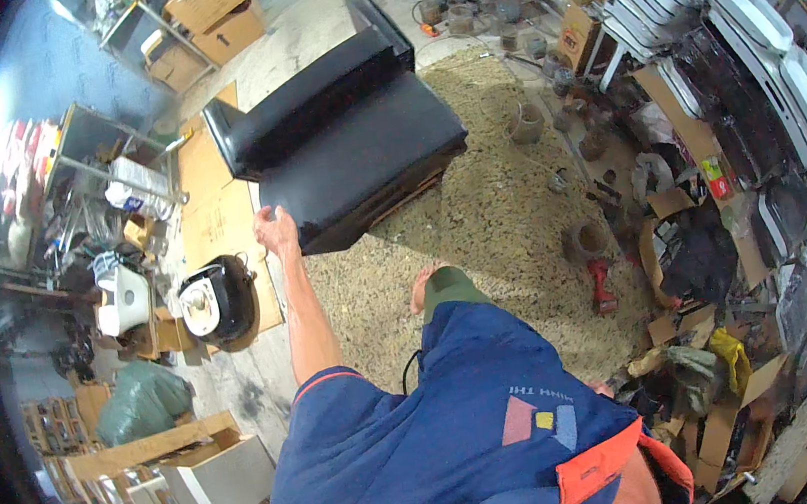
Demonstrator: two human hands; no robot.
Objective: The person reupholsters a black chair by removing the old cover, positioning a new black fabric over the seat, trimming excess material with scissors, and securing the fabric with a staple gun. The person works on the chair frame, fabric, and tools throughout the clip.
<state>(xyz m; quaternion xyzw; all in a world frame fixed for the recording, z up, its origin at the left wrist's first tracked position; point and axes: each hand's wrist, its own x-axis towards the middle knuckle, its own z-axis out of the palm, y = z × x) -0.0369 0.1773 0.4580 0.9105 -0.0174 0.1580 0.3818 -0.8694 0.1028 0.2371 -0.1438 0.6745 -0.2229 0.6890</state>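
A black padded seat with a low backrest [366,151], covered in smooth leather-like material, lies on the floor ahead of me. My left hand [276,232] reaches out to its near left corner, with the fingers loosely bent and apart. Nothing shows in that hand, and whether it touches the seat's edge I cannot tell. Under and beside the seat spreads a speckled brown mat [509,209]. My right hand is out of sight; my blue shirt fills the lower middle of the view.
Flattened cardboard [218,214] and a rounded black-and-white appliance [213,301] lie to the left. A red power tool [602,286] rests on the mat's right side. Stacked white and black panels [731,50] and boxes of scraps [690,247] crowd the right. Wooden frames [156,449] stand at lower left.
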